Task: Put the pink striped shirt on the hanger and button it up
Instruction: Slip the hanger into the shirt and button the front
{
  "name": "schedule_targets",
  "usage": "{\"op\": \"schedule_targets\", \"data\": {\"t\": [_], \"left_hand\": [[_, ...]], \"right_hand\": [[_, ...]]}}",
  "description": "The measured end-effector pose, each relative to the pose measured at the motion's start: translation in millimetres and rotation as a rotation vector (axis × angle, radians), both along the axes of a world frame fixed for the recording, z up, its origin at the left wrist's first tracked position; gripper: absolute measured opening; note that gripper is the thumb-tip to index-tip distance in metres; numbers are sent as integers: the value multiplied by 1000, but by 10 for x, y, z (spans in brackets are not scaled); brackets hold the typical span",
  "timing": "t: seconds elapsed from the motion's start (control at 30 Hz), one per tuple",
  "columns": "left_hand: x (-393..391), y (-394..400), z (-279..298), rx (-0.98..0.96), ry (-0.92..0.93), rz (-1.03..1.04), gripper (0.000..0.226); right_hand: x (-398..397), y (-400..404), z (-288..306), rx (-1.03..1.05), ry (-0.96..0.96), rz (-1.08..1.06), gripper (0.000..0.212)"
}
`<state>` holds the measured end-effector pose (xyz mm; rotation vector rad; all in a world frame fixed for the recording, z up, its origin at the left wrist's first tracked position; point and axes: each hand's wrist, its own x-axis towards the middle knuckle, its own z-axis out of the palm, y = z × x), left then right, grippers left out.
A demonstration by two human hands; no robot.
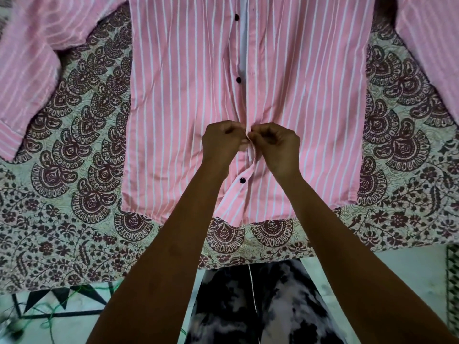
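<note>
Now, shirt (pixel 188 100): lies flat, front up, on the patterned bedspread (pixel 82 184), hem nearest the person.
Cloth: thin, soft, light; it puckers where pinched.
Left hand (pixel 222 142): fingers curled, pinching the front edge.
Right hand (pixel 275 147): pinching the opposite edge, touching the left.
Buttons: bottom button (pixel 242 180) closed; two upper buttons (pixel 238 80) open.
Hold: best right beside each button.
Hanger: not visible.

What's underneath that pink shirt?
The shirt lies on a patterned cloth that shows all around it. A white strip shows through the open front. Any hanger is hidden.
</note>
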<state>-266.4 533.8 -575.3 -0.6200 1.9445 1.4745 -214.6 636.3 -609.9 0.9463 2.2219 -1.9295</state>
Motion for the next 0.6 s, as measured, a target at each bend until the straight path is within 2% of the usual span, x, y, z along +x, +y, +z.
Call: {"op": "schedule_targets", "data": {"t": [0.13, 0.23, 0.3, 0.43, 0.6], "left_hand": [[34, 24, 16, 164, -124, 153, 12], [15, 27, -19, 257, -276, 325, 14], [14, 20, -54, 261, -302, 348, 15], [49, -28, -130, 253, -242, 409, 14], [81, -72, -174, 228, -157, 466, 19]], "right_hand": [[66, -84, -39, 279, 94, 64, 11], [87, -177, -52, 412, 143, 72, 11], [86, -245, -47, 403, 139, 34, 11], [9, -301, -63, 294, 78, -40, 11], [-89, -318, 7, 150, 34, -25, 10]]}}
